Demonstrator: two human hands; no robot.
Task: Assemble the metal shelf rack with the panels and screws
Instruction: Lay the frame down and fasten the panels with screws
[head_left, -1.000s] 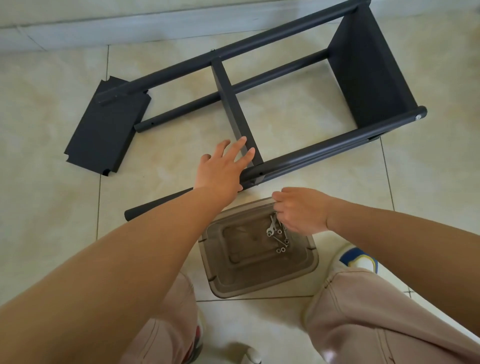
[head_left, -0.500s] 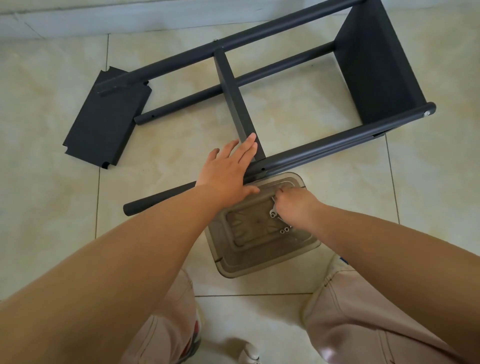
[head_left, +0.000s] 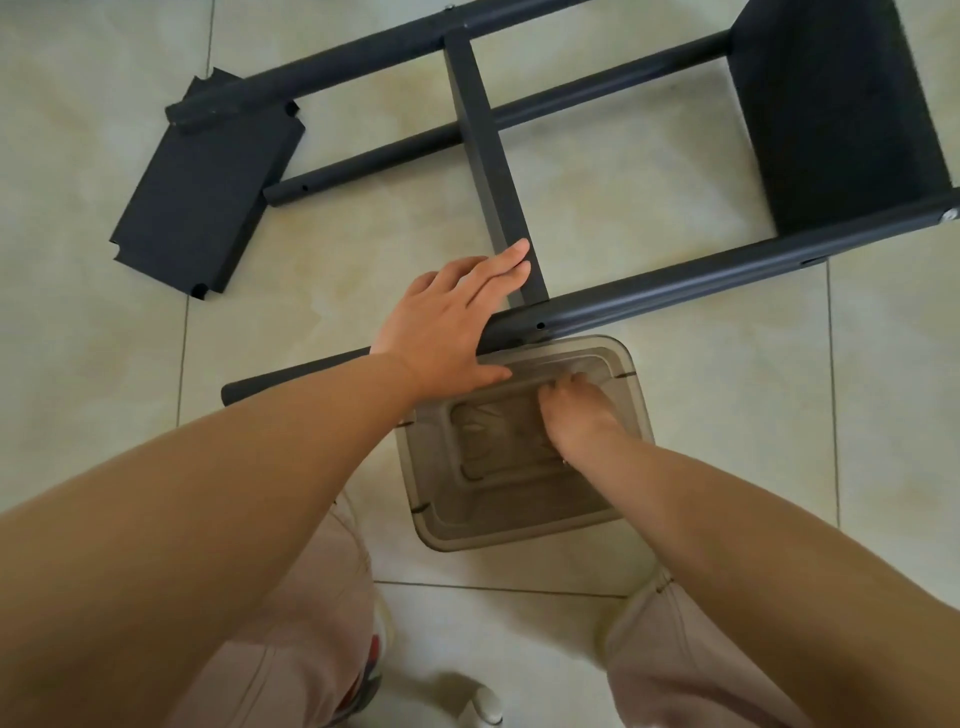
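Dark metal rack frame (head_left: 675, 280) lies on the tiled floor (head_left: 675, 405). Left hand (head_left: 447, 322) presses flat, its grip open. Right hand (head_left: 576, 410) reaches into the plastic box (head_left: 519, 499) beside it, grip unclear.

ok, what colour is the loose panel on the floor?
Matte black loose panel, clearest in the head view, upper left.

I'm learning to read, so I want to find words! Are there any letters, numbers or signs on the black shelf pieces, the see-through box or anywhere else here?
None: no word, number or sign can be read in this picture.
The rack frame and the loose shelf panel are plain dark metal.
The clear plastic box shows only moulded ridges, no letters.
The shoe has coloured patches, too blurred to tell as any sign.
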